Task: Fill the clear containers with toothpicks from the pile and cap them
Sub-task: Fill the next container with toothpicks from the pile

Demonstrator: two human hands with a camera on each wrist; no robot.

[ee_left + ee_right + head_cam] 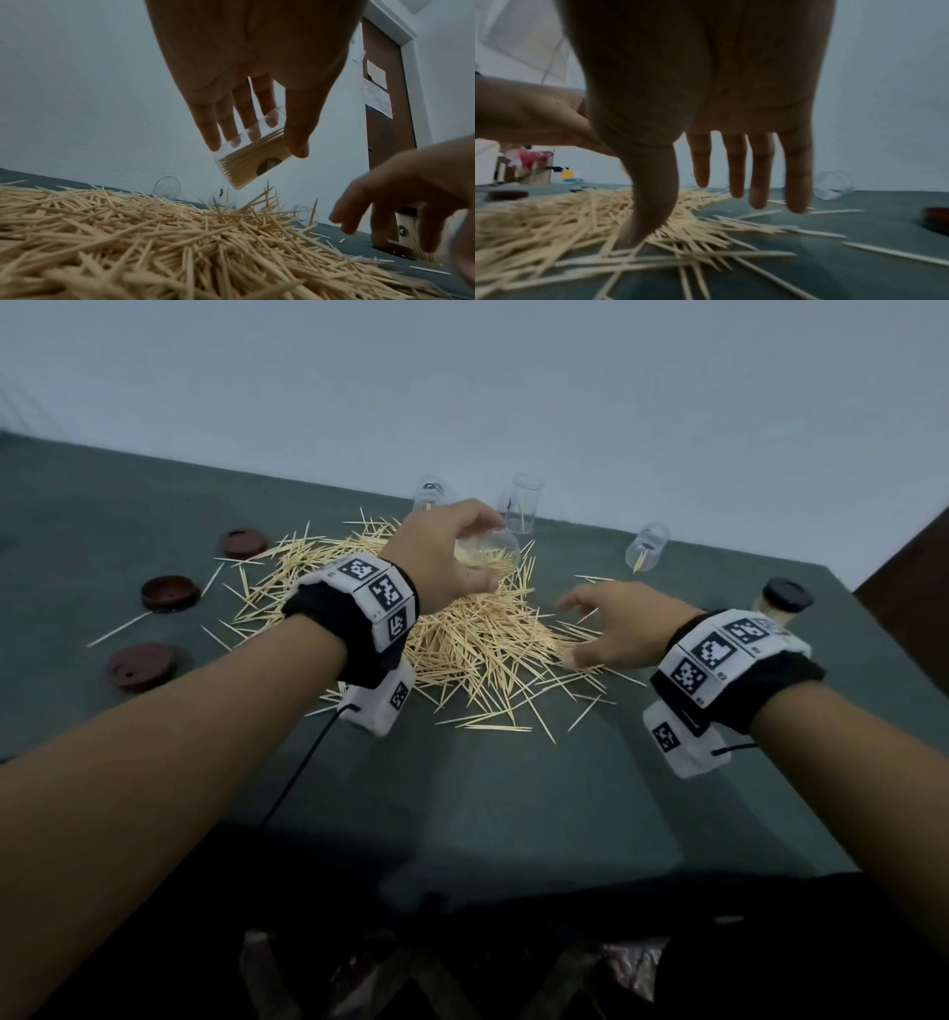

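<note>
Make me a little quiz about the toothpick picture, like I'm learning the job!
1. True or false: the left hand holds a clear container with toothpicks inside.
2. How many dark red caps lie loose on the table in the head view? A) one B) three C) five
3. Fill in: the right hand reaches with spread fingers toward the toothpick ____.

Key: 1 true; 2 B; 3 pile.
</note>
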